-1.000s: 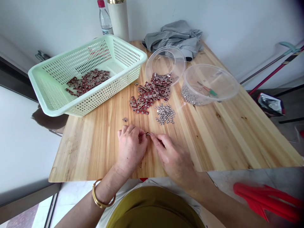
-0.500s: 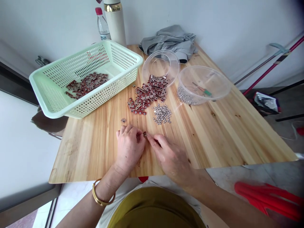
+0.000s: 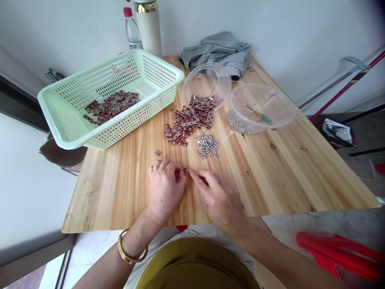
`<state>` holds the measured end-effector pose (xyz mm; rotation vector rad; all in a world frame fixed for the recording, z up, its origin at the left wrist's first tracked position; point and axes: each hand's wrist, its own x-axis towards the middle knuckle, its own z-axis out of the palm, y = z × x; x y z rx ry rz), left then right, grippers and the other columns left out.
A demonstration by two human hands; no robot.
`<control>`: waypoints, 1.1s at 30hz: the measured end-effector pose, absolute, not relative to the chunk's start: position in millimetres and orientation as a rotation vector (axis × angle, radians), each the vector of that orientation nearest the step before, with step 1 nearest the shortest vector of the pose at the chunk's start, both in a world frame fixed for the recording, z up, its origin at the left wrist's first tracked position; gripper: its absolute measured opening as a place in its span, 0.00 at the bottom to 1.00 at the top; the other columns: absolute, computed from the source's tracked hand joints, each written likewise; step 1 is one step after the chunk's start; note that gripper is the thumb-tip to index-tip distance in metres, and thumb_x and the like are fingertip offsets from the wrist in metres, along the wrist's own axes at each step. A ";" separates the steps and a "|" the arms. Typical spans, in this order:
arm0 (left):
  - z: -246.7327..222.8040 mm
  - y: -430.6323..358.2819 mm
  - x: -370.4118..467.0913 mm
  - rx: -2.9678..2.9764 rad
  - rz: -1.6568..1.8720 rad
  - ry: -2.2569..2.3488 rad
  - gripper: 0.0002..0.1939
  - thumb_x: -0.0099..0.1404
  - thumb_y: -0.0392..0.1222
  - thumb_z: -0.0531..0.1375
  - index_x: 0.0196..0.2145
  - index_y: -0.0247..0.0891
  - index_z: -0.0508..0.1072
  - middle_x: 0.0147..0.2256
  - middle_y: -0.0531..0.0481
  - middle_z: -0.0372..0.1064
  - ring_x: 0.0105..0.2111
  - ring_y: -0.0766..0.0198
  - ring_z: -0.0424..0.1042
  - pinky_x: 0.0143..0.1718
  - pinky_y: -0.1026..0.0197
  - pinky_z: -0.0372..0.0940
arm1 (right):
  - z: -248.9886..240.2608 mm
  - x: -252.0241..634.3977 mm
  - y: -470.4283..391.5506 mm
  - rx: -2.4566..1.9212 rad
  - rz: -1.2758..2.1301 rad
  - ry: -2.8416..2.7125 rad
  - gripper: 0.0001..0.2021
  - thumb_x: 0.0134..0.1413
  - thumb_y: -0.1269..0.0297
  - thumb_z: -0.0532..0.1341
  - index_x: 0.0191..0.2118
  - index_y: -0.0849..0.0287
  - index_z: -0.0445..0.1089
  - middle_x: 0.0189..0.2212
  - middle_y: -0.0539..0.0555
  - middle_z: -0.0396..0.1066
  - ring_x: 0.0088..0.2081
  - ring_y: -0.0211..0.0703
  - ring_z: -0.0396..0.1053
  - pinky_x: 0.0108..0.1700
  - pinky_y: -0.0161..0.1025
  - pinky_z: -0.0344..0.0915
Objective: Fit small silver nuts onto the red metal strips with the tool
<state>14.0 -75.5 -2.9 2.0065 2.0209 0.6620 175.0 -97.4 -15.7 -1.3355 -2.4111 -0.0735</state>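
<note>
Near the front of the wooden table (image 3: 126, 192), my left hand (image 3: 167, 184) pinches a tiny dark piece (image 3: 185, 170) between thumb and forefinger. My right hand (image 3: 221, 200) is closed, its forefinger tip reaching the right end of that piece; anything inside its curled fingers is hidden. Just beyond the hands lies a loose heap of small silver discs (image 3: 207, 145). Behind it is a pile of reddish-brown strips with metal dots (image 3: 189, 120), partly on a clear round lid (image 3: 224, 82). A single small metal piece (image 3: 158, 153) rests above my left hand.
At the back left, a pale green basket (image 3: 120, 124) holds more strips (image 3: 112, 106). A clear tub (image 3: 261, 106) with discs and a green-handled tool (image 3: 264, 118) stands at right. Grey cloth (image 3: 216, 52), a flask (image 3: 148, 30) and a bottle (image 3: 132, 32) are behind.
The whole view has shifted slightly, so the table items appear a little further right. Both hands keep nearly the same pose around the tiny piece.
</note>
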 end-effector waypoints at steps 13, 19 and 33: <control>-3.9 -76.5 14.0 2.010 0.667 2.008 0.07 0.62 0.34 0.58 0.26 0.39 0.69 0.30 0.50 0.71 0.36 0.56 0.66 0.37 0.54 0.55 | -8.3 175.3 -95.8 -1.269 -0.127 -2.569 0.23 0.61 0.81 0.49 0.60 0.67 0.63 0.43 0.58 0.73 0.37 0.43 0.70 0.36 0.40 0.69; -4.8 -76.4 13.4 2.015 0.669 2.011 0.07 0.62 0.33 0.58 0.26 0.39 0.69 0.30 0.50 0.71 0.36 0.56 0.66 0.38 0.54 0.55 | -9.6 174.1 -94.3 -1.272 -0.138 -2.555 0.22 0.62 0.80 0.51 0.60 0.65 0.63 0.40 0.57 0.73 0.36 0.43 0.70 0.33 0.40 0.68; -6.7 -74.5 12.2 2.032 0.696 2.006 0.07 0.62 0.34 0.58 0.26 0.39 0.69 0.31 0.49 0.72 0.37 0.55 0.67 0.38 0.54 0.55 | -9.2 172.6 -93.8 -1.268 -0.100 -2.576 0.23 0.61 0.80 0.50 0.61 0.66 0.63 0.41 0.57 0.72 0.36 0.43 0.70 0.33 0.39 0.69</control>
